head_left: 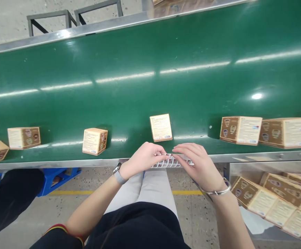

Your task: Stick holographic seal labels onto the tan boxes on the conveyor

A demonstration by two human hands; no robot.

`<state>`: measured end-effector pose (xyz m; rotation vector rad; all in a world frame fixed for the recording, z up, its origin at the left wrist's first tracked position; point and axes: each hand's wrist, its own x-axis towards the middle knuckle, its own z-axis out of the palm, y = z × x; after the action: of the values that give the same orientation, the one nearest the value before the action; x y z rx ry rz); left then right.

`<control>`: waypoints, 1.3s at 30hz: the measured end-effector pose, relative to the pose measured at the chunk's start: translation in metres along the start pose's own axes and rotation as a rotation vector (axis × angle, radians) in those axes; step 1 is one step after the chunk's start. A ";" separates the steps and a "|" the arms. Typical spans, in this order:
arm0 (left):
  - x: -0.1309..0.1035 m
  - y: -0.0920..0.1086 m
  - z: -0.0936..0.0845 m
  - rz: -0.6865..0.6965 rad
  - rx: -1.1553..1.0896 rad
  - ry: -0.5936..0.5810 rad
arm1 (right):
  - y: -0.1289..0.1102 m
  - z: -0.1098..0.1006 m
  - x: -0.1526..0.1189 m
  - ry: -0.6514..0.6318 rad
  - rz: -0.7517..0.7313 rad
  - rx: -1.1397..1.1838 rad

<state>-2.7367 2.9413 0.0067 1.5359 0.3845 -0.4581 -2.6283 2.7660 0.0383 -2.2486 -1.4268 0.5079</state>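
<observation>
Both hands are at the near metal edge of the green belt, holding a thin white sheet with a grid pattern [169,164]. My left hand [146,157] pinches its left part, with the thumb and fingertips closed on it. On the right side, my right hand [195,160] has its thumb and fingers closed on the sheet. The sheet is seen nearly edge-on and the hands partly cover it. Just beyond the hands a small cream box [161,127] stands on the belt, touched by neither hand.
More brown and cream boxes stand along the near side of the green belt [129,93], such as one at left [94,141] and one at right [241,130]. Several boxes fill a metal tray [233,169] at lower right. A person's dark-clothed leg [15,200] is at lower left.
</observation>
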 end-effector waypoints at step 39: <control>0.053 -0.008 0.020 0.539 0.577 -0.047 | 0.085 0.022 0.032 0.481 0.587 0.379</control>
<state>-2.6961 2.9194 -0.0273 2.0925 -0.2288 -0.1786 -2.5623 2.7659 -0.0278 -2.2352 -0.3878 0.3348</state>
